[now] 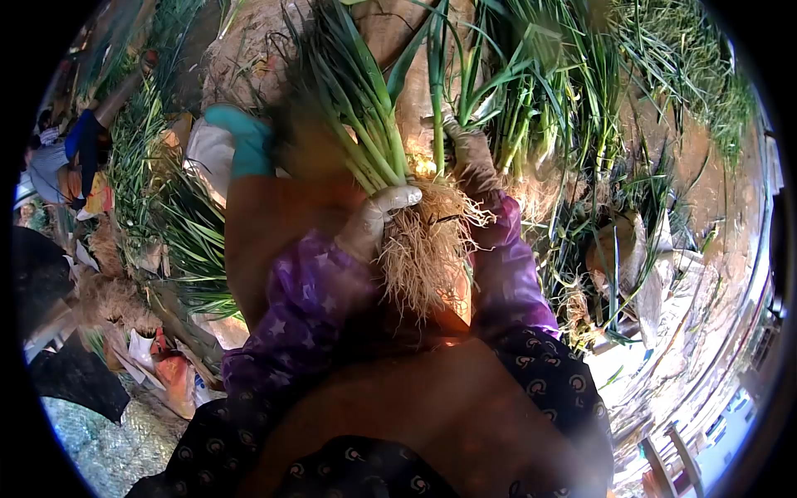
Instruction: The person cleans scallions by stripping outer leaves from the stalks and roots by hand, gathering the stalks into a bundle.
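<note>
My left hand [375, 217], in a pale dirty glove, is closed around the lower stems of a bunch of leeks [380, 137]. Their green leaves point up and away from me, and a thick tangle of tan roots [427, 249] hangs below the hand. To the right, my right hand [473, 158], in a soiled glove, has its fingers bent around the stem of another leek [467, 83]; its exact grip is partly hidden. A single upright leek stalk [437, 108] stands between the two hands, its base behind the roots.
More rooted leeks [531, 116] stand in a row at the upper right. A leafy pile [195, 241] lies to my left. A teal-covered foot or leg [241, 137] is at upper left. Another person's blue clothing [79, 153] shows at far left, above litter [170, 373].
</note>
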Tool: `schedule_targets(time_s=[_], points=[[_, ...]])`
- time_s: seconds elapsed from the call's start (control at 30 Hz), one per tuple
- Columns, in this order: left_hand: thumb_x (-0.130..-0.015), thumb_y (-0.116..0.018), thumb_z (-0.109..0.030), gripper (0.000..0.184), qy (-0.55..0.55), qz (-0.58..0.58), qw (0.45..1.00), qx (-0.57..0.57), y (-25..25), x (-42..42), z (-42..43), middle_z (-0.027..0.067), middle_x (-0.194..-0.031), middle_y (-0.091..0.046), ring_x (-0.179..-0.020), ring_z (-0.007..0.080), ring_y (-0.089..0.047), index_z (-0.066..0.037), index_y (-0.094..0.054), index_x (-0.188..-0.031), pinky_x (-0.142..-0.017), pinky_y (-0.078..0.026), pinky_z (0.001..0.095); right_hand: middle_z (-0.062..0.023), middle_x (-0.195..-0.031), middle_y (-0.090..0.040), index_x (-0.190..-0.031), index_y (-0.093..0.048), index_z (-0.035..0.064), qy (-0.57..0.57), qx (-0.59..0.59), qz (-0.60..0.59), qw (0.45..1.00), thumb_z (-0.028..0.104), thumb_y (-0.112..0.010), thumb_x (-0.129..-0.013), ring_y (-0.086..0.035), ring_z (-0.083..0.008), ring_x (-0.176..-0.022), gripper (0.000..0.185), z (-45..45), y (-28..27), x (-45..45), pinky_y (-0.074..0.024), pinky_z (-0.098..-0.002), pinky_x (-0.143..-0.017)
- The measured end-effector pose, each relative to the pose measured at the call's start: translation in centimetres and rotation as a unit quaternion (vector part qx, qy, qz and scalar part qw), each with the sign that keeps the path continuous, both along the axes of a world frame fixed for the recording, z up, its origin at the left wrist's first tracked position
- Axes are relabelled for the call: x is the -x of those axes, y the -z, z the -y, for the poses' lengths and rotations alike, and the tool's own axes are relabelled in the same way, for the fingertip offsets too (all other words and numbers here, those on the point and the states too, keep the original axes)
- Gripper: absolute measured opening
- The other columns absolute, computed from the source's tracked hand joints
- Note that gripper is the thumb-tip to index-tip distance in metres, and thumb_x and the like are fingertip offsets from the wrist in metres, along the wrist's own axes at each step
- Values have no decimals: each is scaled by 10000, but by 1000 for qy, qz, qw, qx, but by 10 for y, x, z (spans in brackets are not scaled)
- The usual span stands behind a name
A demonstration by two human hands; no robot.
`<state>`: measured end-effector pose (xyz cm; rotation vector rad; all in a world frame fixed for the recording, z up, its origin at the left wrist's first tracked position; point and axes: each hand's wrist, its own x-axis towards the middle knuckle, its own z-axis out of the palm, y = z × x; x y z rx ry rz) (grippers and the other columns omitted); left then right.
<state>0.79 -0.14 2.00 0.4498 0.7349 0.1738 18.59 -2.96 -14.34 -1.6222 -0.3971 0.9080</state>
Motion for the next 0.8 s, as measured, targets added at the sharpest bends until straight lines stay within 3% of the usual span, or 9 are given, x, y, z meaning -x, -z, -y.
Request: schedule_targets(time_s=[0.07, 0.17, 0.3, 0.4, 0.5, 0.57, 0.6, 0.7, 0.8], points=[[-714, -546, -130, 245, 0, -14, 1000, -23, 8, 2, -3, 79, -839, -606, -769, 160, -566, 16, -583, -909, -747, -453, 283, -39, -577, -543, -772, -611, 49, -30, -47, 55, 997, 437, -503, -814, -476, -129, -482, 405, -6, -11, 12, -424, -298, -471], [-715, -545, -129, 234, -15, -31, 998, -44, 26, 3, -1, 76, -828, -605, -759, 159, -569, 6, -578, -903, -736, -466, 289, -17, -546, -534, -842, -665, 106, -27, -49, -166, 985, 434, -457, -844, -437, -119, -443, 389, -6, -36, 7, -387, -277, -445], [-719, -549, -138, 254, -51, -9, 998, 37, 14, 0, -1, 82, -810, -601, -693, 164, -576, -7, -554, -936, -653, -502, 291, -27, -540, -560, -683, -630, 73, 87, 60, -29, 994, 272, -469, -870, -412, -66, -374, 317, 3, -40, 11, -367, -223, -371], [-734, -539, -151, 257, -135, -25, 990, 20, 4, -8, -1, 92, -786, -605, -646, 178, -588, 2, -546, -940, -607, -513, 296, -124, -871, -614, -943, -557, 20, 101, -25, -101, 989, 207, -578, -807, -602, -178, -788, 233, 25, -55, 12, -494, -241, -650], [-753, -512, -143, 246, -136, -11, 989, 65, 13, -4, 0, 99, -781, -608, -658, 186, -596, 16, -559, -935, -612, -515, 300, -92, -764, -598, -924, -540, 58, 251, -96, -432, 861, 256, -510, -849, -581, -177, -635, 214, 55, -109, 32, -500, -319, -648], [-759, -505, -137, 252, -121, -6, 992, 40, 11, -7, -1, 97, -779, -609, -651, 186, -595, 18, -565, -948, -609, -513, 293, -39, -706, -579, -899, -538, 77, -56, -485, -616, 618, 249, -453, -879, -538, -155, -510, 193, 73, -94, 26, -483, -314, -584], [-760, -510, -135, 274, -103, 17, 994, 41, 10, -7, -2, 87, -764, -610, -643, 186, -596, 20, -555, -980, -601, -512, 294, 39, -521, -502, -738, -503, 109, -114, -502, -581, 631, 303, -396, -895, -463, -75, -347, 272, 88, -99, 26, -477, -284, -424], [-755, -525, -139, 277, -154, 5, 987, 54, 27, -1, -5, 76, -759, -607, -631, 182, -590, 12, -551, -986, -599, -511, 290, -6, -589, -535, -773, -511, 90, -117, -523, -533, 655, 223, -389, -902, -475, -84, -384, 221, 175, -101, -2, -431, -233, -415], [-742, -548, -138, 261, -130, -33, 986, 96, 10, -2, 3, 67, -765, -601, -639, 169, -582, -2, -554, -965, -595, -507, 285, 47, -504, -412, -630, -443, 139, 167, -266, -401, 861, 284, -421, -883, -409, -71, -352, 292, 324, -114, -35, -355, -221, -359]])
